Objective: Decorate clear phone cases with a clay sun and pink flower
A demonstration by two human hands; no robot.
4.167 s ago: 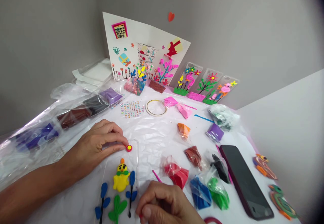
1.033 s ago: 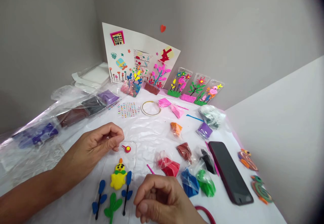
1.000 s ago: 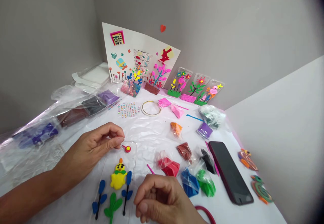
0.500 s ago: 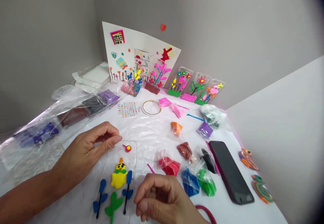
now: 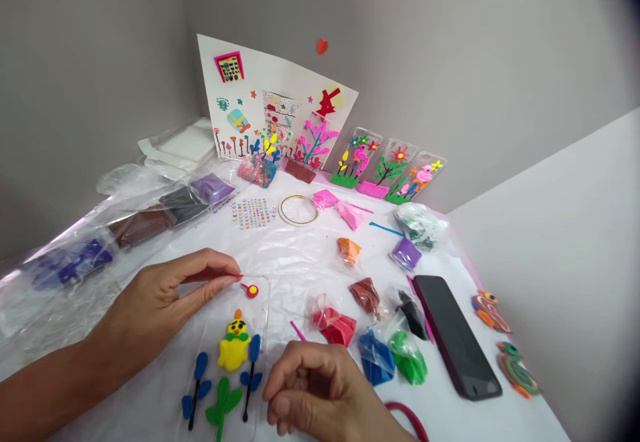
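Note:
Above the top edge of the clear phone case [image 5: 267, 325], my left hand [image 5: 165, 299] pinches a small red bit of clay [image 5: 239, 275] between thumb and index finger. Just below the fingertips a red clay flower with a yellow centre [image 5: 253, 291] lies on the case. Lower down are a yellow clay chick [image 5: 234, 352], a green leafy stem [image 5: 223, 405] and two dark stems with blue leaves [image 5: 251, 379]. My right hand [image 5: 320, 392] is curled closed beside the case's lower right; anything inside its fingers is hidden.
Wrapped clay lies to the right: red [image 5: 336, 325], brown [image 5: 367, 297], blue [image 5: 376, 359], green [image 5: 409, 359]. Beyond is a black phone [image 5: 457, 339]. Decorated cases [image 5: 387, 172] lean against the wall. A bangle [image 5: 299, 211] and gem stickers [image 5: 254, 213] lie farther back; plastic-wrapped packs [image 5: 145, 225] are left.
My left fingers have straightened into a pinch at the case's top, and the small red bit of clay now shows at their tips. My right hand has hardly moved.

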